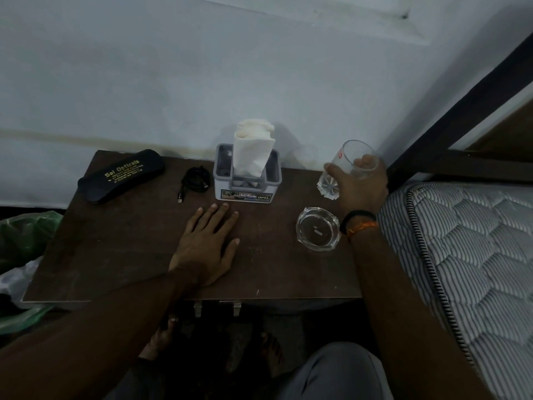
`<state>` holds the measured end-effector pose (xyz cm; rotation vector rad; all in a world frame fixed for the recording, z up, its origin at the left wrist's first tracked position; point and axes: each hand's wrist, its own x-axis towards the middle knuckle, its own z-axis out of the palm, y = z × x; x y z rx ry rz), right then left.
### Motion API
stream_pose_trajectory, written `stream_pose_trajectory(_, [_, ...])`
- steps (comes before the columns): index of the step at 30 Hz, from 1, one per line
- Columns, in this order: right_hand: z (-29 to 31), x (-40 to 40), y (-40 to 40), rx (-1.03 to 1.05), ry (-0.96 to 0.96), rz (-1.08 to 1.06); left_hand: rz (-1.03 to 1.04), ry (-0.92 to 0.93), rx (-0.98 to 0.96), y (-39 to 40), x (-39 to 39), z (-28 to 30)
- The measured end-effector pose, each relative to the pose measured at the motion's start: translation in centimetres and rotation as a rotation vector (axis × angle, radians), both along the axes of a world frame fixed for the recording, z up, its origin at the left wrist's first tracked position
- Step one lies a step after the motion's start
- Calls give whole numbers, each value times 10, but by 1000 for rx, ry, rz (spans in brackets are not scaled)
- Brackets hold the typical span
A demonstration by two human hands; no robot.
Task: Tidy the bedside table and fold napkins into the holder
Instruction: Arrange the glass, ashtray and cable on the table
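A grey napkin holder (247, 184) stands at the back middle of the dark brown bedside table (115, 255), with white folded napkins (251, 151) sticking up out of it. My left hand (206, 249) lies flat and open on the table just in front of the holder, holding nothing. My right hand (362, 187) grips a clear drinking glass (343, 171) at the table's back right, tilted, its base near the surface. A clear glass ashtray (317, 228) sits in front of the glass, beside my right wrist.
A black spectacle case (121, 176) lies at the back left, and a coiled black cable (194, 180) sits between it and the holder. A striped mattress (461, 255) borders the table's right side. The wall runs close behind. Green plastic bags (26, 235) lie left of the table.
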<state>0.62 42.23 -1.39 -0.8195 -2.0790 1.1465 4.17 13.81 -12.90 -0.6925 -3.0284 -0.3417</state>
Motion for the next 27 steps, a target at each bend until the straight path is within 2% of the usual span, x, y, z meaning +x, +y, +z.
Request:
stream_pose_trajectory(5, [5,35,-9,12,45,46,-3,-9,-11,0,1,4])
stream_pose_trajectory(10, [-16,60,-14,31,-69,68,-10,-2,-7,0,1,3])
stream_pose_trajectory(19, [-38,69,-17,70,-159,90,-7,2,-11,1,1,1])
stream_pose_trajectory(27, [-48,70,-22,47,-136,81,-8,3,1,0,0,0])
